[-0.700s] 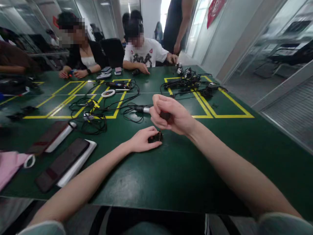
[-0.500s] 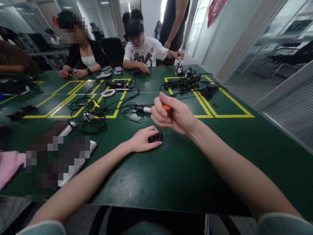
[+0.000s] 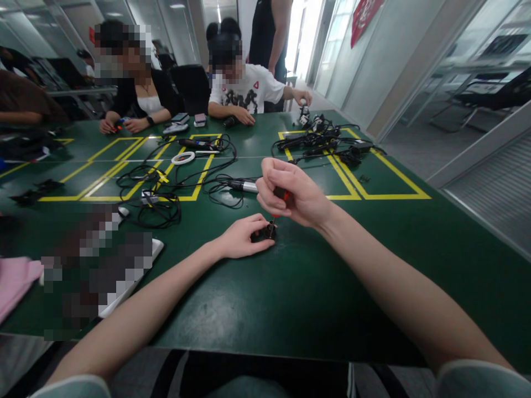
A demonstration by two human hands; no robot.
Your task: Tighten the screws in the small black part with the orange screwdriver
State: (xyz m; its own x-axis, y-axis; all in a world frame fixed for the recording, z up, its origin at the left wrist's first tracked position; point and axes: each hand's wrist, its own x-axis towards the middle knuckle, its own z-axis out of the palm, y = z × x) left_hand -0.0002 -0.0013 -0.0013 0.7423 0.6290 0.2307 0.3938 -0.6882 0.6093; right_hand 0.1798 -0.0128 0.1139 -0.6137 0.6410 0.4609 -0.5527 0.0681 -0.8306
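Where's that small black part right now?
In the head view, the small black part is just below the picture's middle, held in the left hand, with the right hand just above it.

sleeves (image 3: 481,381): pale grey-green, lighter hems | forearms (image 3: 385,282): bare | hands (image 3: 244,237): bare

Light: cool, moderate, indoor; washed-out white at the far end, beside the glass wall (image 3: 342,61). Tabletop (image 3: 265,315): dark green — soft glare patch toward the near edge. Periphery: wide-angle stretch, softened detail. Pixel mosaic (image 3: 120,271): left side.
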